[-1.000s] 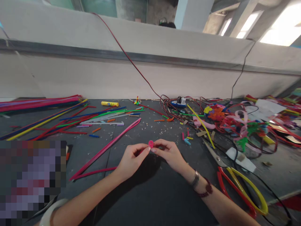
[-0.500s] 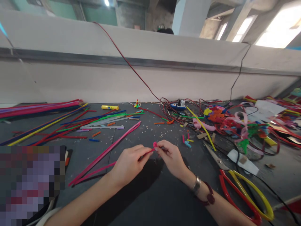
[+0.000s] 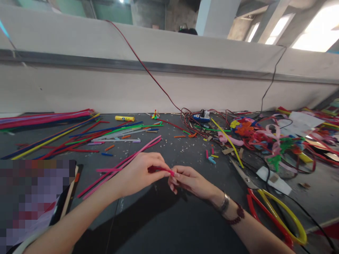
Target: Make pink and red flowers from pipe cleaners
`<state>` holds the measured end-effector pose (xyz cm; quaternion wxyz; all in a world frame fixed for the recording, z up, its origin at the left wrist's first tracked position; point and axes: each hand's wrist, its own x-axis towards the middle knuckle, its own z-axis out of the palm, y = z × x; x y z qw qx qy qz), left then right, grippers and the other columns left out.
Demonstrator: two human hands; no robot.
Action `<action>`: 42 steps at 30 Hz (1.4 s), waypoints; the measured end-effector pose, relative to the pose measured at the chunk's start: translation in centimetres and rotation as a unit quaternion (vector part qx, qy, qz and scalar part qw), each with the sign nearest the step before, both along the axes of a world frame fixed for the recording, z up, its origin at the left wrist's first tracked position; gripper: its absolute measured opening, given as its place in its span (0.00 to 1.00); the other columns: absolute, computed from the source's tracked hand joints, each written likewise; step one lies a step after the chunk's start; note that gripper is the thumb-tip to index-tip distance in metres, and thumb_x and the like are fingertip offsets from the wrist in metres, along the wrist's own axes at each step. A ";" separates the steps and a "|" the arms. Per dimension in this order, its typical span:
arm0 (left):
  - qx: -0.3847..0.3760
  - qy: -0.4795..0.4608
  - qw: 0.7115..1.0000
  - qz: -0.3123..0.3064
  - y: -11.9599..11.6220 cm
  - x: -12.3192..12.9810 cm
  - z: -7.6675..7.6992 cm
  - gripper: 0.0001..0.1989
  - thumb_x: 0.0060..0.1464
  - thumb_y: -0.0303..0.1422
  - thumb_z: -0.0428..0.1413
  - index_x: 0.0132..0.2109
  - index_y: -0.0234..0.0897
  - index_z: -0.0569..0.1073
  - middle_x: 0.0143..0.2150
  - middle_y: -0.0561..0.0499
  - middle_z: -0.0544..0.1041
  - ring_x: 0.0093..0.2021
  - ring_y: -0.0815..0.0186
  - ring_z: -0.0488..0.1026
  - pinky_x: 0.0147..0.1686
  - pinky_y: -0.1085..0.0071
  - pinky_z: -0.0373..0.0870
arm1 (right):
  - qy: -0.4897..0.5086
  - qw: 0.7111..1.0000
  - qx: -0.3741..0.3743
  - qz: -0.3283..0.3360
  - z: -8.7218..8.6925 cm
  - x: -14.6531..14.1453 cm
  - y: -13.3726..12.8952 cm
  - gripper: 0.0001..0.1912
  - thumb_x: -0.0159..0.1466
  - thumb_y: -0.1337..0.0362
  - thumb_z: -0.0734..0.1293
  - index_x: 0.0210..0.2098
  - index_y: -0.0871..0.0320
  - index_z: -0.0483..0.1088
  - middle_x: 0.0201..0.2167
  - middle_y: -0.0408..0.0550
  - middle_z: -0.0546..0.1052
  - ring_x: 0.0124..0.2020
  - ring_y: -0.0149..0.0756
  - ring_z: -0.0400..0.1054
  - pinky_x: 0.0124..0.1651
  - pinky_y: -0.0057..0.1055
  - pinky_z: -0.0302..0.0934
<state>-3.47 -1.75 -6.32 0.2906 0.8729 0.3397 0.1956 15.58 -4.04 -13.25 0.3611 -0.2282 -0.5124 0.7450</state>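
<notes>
A pink pipe cleaner (image 3: 164,169) runs between my two hands above the dark table. My left hand (image 3: 144,173) pinches it between thumb and forefinger, and its loose tail sticks out to the left behind the wrist. At its right end my right hand (image 3: 188,180) closes thumb and fingertips on it, with the other fingers curled below. The fingertips of both hands nearly meet, hiding the pipe cleaner's end. More pink pipe cleaners (image 3: 144,147) lie on the table just behind my left hand.
Colourful pipe cleaners (image 3: 79,141) spread over the left, near a yellow glue stick (image 3: 124,119). Large scissors (image 3: 249,181) with red and yellow handles lie at right. Behind them are a tangled craft pile (image 3: 265,141), a power strip (image 3: 201,116) and cables. A pixelated patch covers the lower left.
Both hands have dropped slightly, and my left hand has turned. The small pink curl seen at my right fingertips is now covered. The pipe cleaner's tail has swung upward on the left.
</notes>
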 end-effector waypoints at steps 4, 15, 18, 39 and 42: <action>-0.068 0.004 0.998 0.017 0.2 -0.1 0.0 0.09 0.52 0.35 0.53 0.33 0.38 0.76 0.31 0.53 0.73 0.29 0.71 0.67 0.26 0.76 0.59 | -0.039 0.999 0.036 0.004 0.5 0.0 -0.2 0.13 0.64 0.59 0.58 0.28 0.62 0.63 0.24 0.42 0.65 0.28 0.27 0.62 0.33 0.27 0.59; -0.211 -0.042 0.974 0.069 0.6 0.3 -0.6 0.11 0.48 0.38 0.55 0.31 0.34 0.77 0.27 0.52 0.75 0.28 0.68 0.67 0.28 0.75 0.61 | -0.205 0.943 0.221 -0.143 1.6 0.0 -0.4 0.14 0.63 0.61 0.59 0.26 0.62 0.69 0.24 0.43 0.69 0.28 0.27 0.63 0.33 0.24 0.58; -0.278 -0.066 0.957 0.049 0.6 0.4 -0.3 0.11 0.47 0.38 0.56 0.30 0.35 0.77 0.27 0.52 0.75 0.29 0.68 0.66 0.29 0.75 0.61 | -0.139 0.975 0.145 -0.095 1.4 0.1 -0.4 0.15 0.62 0.58 0.60 0.26 0.62 0.69 0.22 0.43 0.68 0.25 0.26 0.62 0.31 0.25 0.59; -0.371 -0.133 0.904 0.165 -0.8 1.0 0.3 0.10 0.46 0.35 0.57 0.36 0.37 0.77 0.27 0.52 0.72 0.27 0.71 0.66 0.20 0.79 0.59 | -0.295 0.707 0.559 -0.316 -0.1 0.9 -0.5 0.10 0.61 0.72 0.61 0.39 0.58 0.71 0.32 0.51 0.75 0.33 0.35 0.67 0.37 0.34 0.64; -0.461 -0.158 0.862 0.139 -0.6 0.5 0.6 0.10 0.47 0.31 0.57 0.39 0.39 0.77 0.34 0.49 0.77 0.34 0.68 0.71 0.27 0.78 0.66 | -0.286 0.737 0.519 -0.325 0.3 0.6 -0.6 0.09 0.61 0.71 0.60 0.36 0.58 0.71 0.30 0.50 0.74 0.32 0.34 0.67 0.36 0.32 0.63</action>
